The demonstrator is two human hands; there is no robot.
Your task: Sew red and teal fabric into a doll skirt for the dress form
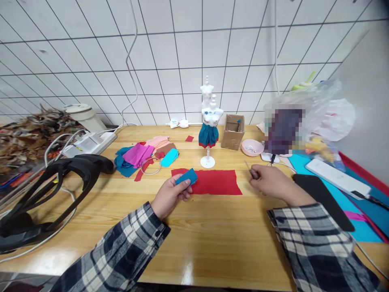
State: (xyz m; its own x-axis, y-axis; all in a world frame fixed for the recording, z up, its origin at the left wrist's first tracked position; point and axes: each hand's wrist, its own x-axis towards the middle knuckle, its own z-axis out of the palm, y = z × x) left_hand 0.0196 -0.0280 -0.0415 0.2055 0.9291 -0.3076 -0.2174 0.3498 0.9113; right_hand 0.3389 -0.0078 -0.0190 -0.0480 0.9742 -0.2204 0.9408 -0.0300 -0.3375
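My left hand [174,192] pinches a small folded piece of teal cloth [187,177] between thumb and fingers. It is held over the left end of a red cloth strip [217,182] lying flat on the table. To the right of that strip, my right hand [269,180] is closed around a small tool with a thin pointed end [247,165]; the fingers hide most of it, so its kind is unclear. Behind the strip stands a small white dress form [212,117] on a round base, wearing a teal skirt [208,134] with a red hem.
Coloured cloth scraps [138,155] and a ring [151,166] lie at left, near a black headset [60,194] and a power strip [91,142]. At the back right are a cardboard box [232,136] and pink bowl [253,148]. A black phone [322,200] lies beside my right forearm.
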